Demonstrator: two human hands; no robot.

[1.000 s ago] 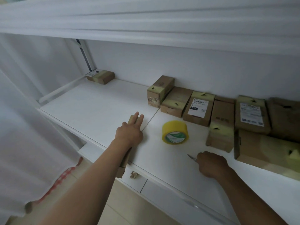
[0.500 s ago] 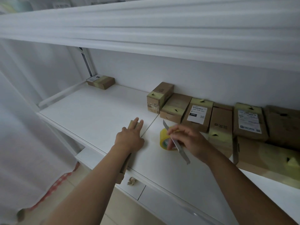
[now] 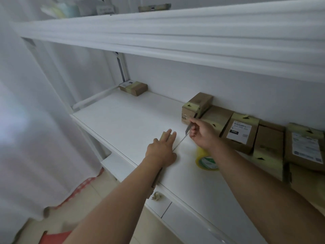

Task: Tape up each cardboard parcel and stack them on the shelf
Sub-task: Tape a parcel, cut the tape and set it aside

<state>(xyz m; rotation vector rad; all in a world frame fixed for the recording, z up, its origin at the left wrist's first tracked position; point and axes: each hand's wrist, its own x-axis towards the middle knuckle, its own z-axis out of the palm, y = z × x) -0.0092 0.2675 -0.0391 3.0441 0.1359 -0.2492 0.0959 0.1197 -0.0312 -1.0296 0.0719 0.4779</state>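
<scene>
My left hand [image 3: 162, 150] lies flat, fingers straight, on a flat cardboard parcel [image 3: 165, 135] that rests on the white shelf [image 3: 126, 118] and juts past its front edge under my forearm. My right hand [image 3: 202, 132] pinches a thin metal blade [image 3: 190, 125], held just right of my left fingertips and in front of a small upright parcel [image 3: 196, 107]. A roll of yellow tape [image 3: 204, 160] stands on the shelf, partly hidden by my right forearm.
Several taped cardboard parcels [image 3: 241, 131] line the shelf's back wall to the right. One small parcel [image 3: 133, 87] sits in the far left corner. An upper shelf [image 3: 175, 32] overhangs. White curtain [image 3: 35, 120] hangs at left. A crumpled paper scrap [image 3: 156, 196] lies on the lower ledge.
My right hand lifted the blade from the shelf front, passed over the tape roll and now holds it up by the small upright parcel. My left hand stayed on the flat parcel.
</scene>
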